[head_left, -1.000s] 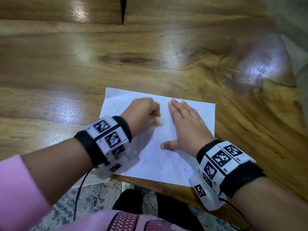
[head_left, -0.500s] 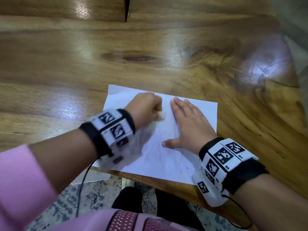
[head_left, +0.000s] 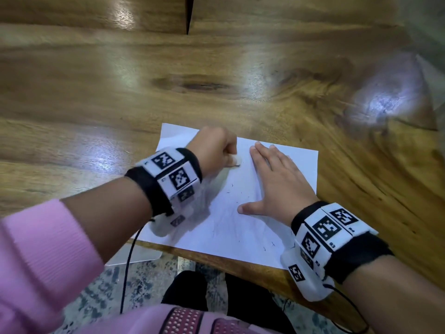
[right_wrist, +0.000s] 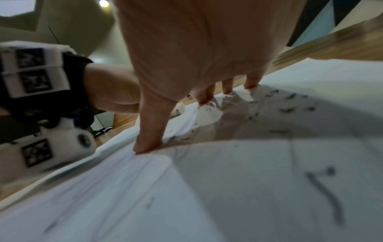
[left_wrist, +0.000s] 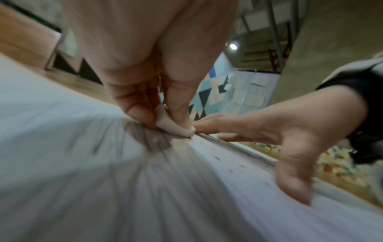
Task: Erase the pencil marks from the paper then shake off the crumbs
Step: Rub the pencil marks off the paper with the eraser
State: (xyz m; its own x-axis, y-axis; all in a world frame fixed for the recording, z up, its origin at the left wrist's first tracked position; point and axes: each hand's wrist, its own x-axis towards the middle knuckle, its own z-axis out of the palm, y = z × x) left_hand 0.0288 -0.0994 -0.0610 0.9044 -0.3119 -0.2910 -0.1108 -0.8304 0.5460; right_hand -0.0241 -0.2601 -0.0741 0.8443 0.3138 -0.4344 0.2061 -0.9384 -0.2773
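Under my palms the paper (head_left: 286, 157) is thin, matt white, smudged grey with graphite. The bench (head_left: 216, 68) is varnished wood, glossy enough to throw back the lamps, its grain and a dark knot plain. My eraser (left_wrist: 174, 126) looks soft, dull white rubber. My sleeve (head_left: 43, 249) is ribbed pink knit cloth.

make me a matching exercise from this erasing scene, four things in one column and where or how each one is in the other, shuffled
Things:
1. eraser
2. right hand
3. paper
4. eraser crumbs

States:
A. lies flat on the wooden table, near its front edge
B. scattered as dark specks over the sheet
C. pinched in the left hand, its tip on the sheet
D. fingers straight, pressed flat on the sheet

Pairs: 1-C, 2-D, 3-A, 4-B
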